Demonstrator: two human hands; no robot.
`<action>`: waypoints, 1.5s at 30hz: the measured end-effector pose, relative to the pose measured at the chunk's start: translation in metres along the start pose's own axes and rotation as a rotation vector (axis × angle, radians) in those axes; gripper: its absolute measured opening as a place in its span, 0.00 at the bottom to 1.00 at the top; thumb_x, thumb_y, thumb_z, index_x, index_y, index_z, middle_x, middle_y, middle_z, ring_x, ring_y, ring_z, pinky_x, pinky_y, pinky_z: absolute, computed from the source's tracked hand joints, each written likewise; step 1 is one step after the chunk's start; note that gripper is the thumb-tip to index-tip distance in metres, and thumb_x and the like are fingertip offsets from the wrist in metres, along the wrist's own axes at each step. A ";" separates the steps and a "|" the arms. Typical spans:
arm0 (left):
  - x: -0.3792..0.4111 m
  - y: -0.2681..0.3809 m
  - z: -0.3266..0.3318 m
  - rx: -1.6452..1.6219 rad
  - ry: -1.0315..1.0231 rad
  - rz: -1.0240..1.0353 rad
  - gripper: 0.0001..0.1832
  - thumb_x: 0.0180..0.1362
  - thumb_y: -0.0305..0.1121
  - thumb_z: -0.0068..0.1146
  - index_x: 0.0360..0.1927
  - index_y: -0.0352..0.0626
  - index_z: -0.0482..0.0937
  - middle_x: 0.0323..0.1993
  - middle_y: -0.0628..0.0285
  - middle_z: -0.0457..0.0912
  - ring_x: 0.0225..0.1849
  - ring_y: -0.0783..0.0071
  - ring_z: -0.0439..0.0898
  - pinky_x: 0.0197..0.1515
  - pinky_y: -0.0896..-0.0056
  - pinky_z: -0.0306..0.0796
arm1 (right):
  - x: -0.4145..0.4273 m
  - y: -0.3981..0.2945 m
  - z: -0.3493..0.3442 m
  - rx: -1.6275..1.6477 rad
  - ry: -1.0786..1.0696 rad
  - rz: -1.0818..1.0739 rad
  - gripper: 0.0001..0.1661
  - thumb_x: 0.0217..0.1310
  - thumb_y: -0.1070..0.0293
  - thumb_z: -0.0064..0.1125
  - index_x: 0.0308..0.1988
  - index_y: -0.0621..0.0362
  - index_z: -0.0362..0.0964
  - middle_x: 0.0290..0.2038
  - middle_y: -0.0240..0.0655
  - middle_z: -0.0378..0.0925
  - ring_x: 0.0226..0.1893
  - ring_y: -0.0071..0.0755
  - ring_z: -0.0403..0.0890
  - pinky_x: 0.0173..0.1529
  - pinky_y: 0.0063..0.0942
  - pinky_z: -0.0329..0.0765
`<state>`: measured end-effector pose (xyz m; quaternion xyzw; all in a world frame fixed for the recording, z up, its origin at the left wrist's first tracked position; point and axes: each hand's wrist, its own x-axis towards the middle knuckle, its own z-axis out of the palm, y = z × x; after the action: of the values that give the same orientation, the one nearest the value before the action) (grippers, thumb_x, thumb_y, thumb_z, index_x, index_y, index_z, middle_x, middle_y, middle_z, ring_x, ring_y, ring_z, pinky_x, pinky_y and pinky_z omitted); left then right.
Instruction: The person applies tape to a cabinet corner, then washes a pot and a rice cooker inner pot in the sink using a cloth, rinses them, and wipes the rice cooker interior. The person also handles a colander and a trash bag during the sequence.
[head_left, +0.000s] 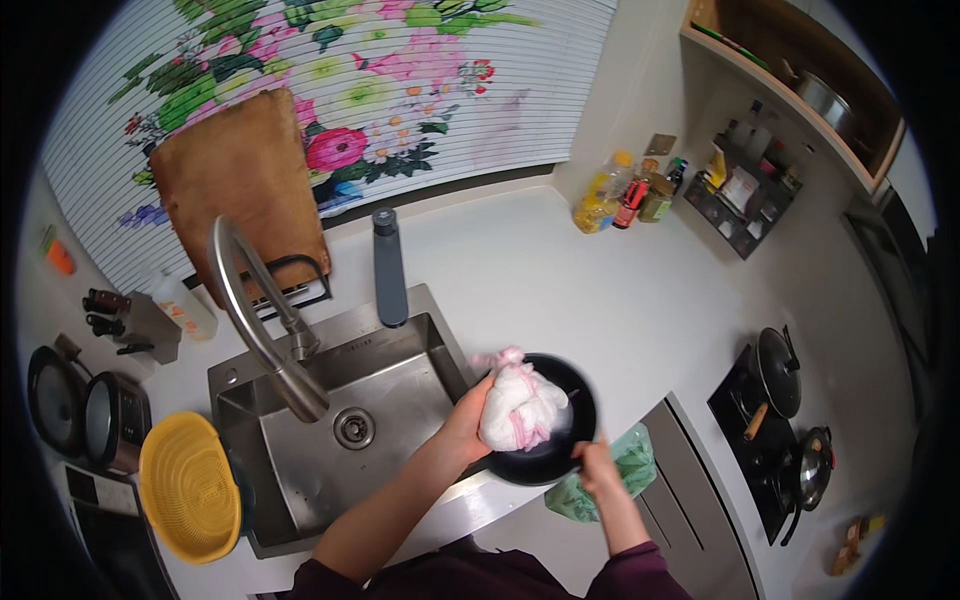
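Note:
My left hand (469, 421) is closed around a bunched white cloth with pink edging (519, 405). The cloth lies over the inside of a round black pan (574, 442), covering part of its bottom. At the pan's lower right rim my right hand (598, 466) grips the pan, probably by a handle hidden in the fingers. The pan is tilted and overlaps the right edge of the stainless steel sink (390, 405). Whether the pan touches the counter I cannot tell.
A curved faucet (262, 345) arches over the sink. Left of it sits a yellow colander (187, 487). A wooden cutting board (240, 187) leans behind. Bottles (600, 195) stand in the back corner. At right is a cooktop (757, 450) with pans. A green plastic bag (636, 459) hangs below the counter edge.

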<state>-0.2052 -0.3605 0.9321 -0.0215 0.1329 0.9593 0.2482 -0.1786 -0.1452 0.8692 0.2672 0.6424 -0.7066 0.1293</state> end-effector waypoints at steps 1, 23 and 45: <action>-0.006 0.007 0.006 -0.032 -0.115 -0.009 0.16 0.61 0.40 0.33 0.45 0.44 0.68 0.42 0.60 0.72 0.45 0.67 0.72 0.47 0.64 0.69 | 0.006 -0.010 -0.016 -0.021 0.095 0.057 0.37 0.30 0.84 0.42 0.50 0.57 0.58 0.32 0.35 0.66 0.28 0.31 0.66 0.26 0.22 0.62; -0.293 -0.008 -0.068 1.350 0.047 -0.109 0.26 0.58 0.41 0.46 0.56 0.39 0.59 0.48 0.52 0.71 0.50 0.67 0.70 0.52 0.69 0.64 | -0.146 -0.089 0.044 -0.160 -0.357 -0.019 0.20 0.44 0.66 0.52 0.41 0.62 0.68 0.41 0.48 0.72 0.44 0.46 0.72 0.49 0.41 0.68; -0.602 -0.024 -0.094 0.709 0.557 0.716 0.21 0.60 0.26 0.41 0.57 0.40 0.57 0.53 0.57 0.66 0.54 0.70 0.66 0.55 0.69 0.59 | -0.405 0.186 0.791 -0.304 -1.286 -0.006 0.25 0.43 0.68 0.54 0.43 0.57 0.56 0.39 0.45 0.62 0.32 0.55 0.74 0.31 0.52 0.78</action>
<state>0.3317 -0.6483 0.9002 -0.1423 0.5058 0.8385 -0.1442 0.0855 -1.0094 0.9582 -0.2312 0.5304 -0.6272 0.5213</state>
